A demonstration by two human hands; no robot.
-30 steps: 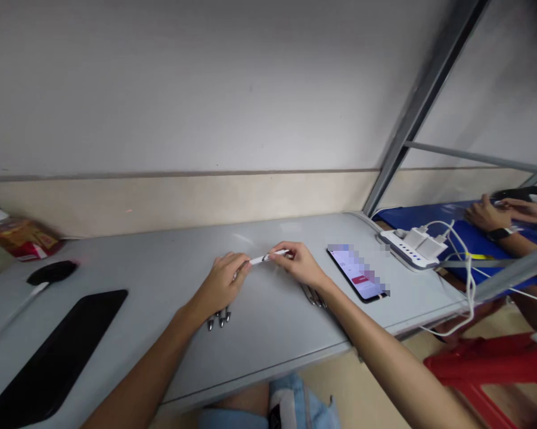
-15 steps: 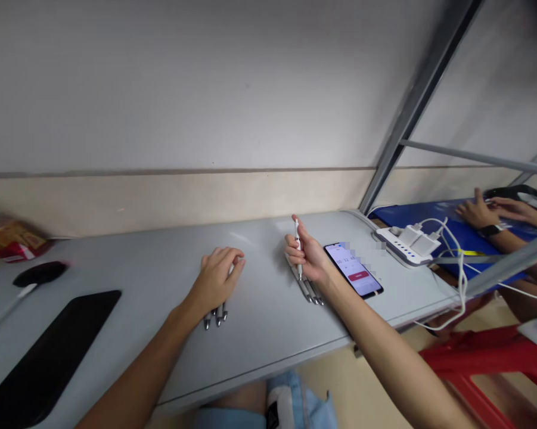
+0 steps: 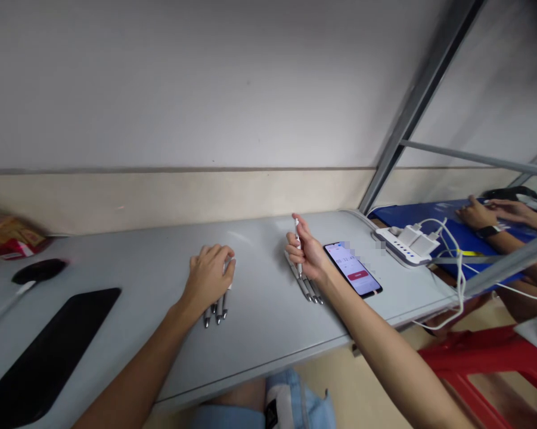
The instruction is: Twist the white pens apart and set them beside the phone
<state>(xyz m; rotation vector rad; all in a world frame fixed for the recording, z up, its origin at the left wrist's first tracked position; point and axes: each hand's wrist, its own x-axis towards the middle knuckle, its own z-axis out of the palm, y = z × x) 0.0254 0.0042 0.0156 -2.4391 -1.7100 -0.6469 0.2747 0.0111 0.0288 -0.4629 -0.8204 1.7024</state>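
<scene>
Head cam: my right hand [image 3: 312, 256] grips a white-and-grey pen [image 3: 297, 231] above the desk [image 3: 268, 333], thumb by its top end. Loose pens [image 3: 312, 294] just below, smartphone [image 3: 355, 271] beside. My left hand [image 3: 211, 275] is half-curled over another pen bunch [image 3: 218, 312]; can't tell if it's gripping.

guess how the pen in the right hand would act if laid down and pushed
The pen in the right hand would probably roll, since it looks slim and rounded. Its slimness suggests it is light, and its straightness hints at stiffness.
</scene>
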